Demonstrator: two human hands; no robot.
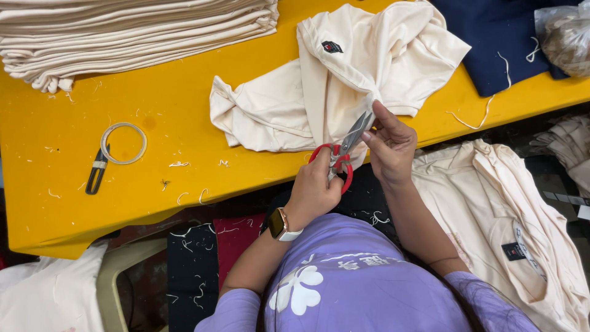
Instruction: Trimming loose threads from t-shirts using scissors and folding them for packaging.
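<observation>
A yellow surface [160, 98] is seen filling most of the view, scattered with small thread clippings. A stack of folded cream garments [123, 34] is laid along its far left edge, and a dark blue cloth [491, 43] is spread at the far right, with a clear plastic bag [565, 37] resting on its corner. A crumpled cream shirt [332, 86] is draped over the near edge of the surface at the centre; a small dark label is sewn near its collar. More cream shirts [491, 203] are piled below the surface on the right.

The lower edge of the crumpled shirt is pinched by the right hand [390, 144], its thumb and fingertips pressed together on the fabric. Red-handled scissors [341, 154] are held in the left hand [316, 187], whose fingers are threaded through the loops and curled closed on them; the blades are pointed up at the pinched fabric, just beside the right fingertips. A watch with a pale strap [281, 224] is worn on the left wrist.

On the left of the surface a white ring of tape [123, 142] is lying flat, touched by a small black thread snip [96, 172].
</observation>
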